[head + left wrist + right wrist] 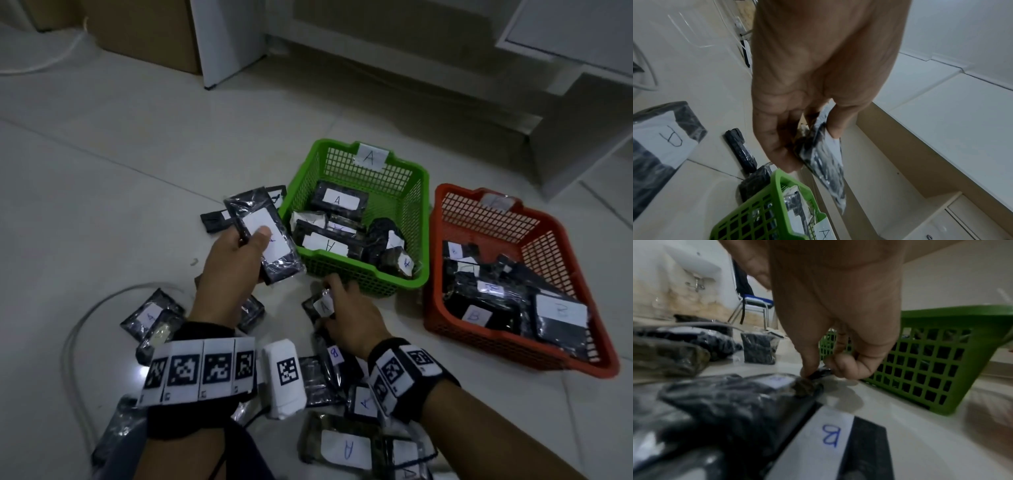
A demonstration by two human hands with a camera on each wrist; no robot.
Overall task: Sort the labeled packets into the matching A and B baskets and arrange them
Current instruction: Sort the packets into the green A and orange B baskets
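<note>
While a black packet (pixel 265 236) with a white label is gripped in the left hand (pixel 227 260), thumb laid across the label and fingers curled behind it, the packet is held clear of the floor just beside the near-left corner of the green basket (pixel 404 274). The letter on that label is largely covered by the thumb and cannot be read for certain. A smaller packet marked A (pixel 322 305) is pinched at its top edge between thumb and fingertips of the right hand (pixel 352 318), at 6 o'clock from the green basket, low over the tiled floor (pixel 137 171). The green basket is tagged A at its far rim, and packets labelled A are piled inside. At 3 o'clock from it stands the red basket (pixel 442 308), in which packets labelled B are held. Loose packets (pixel 346 448) marked A and B are scattered around both wrists, at 6 to 8 o'clock from the green basket.
</note>
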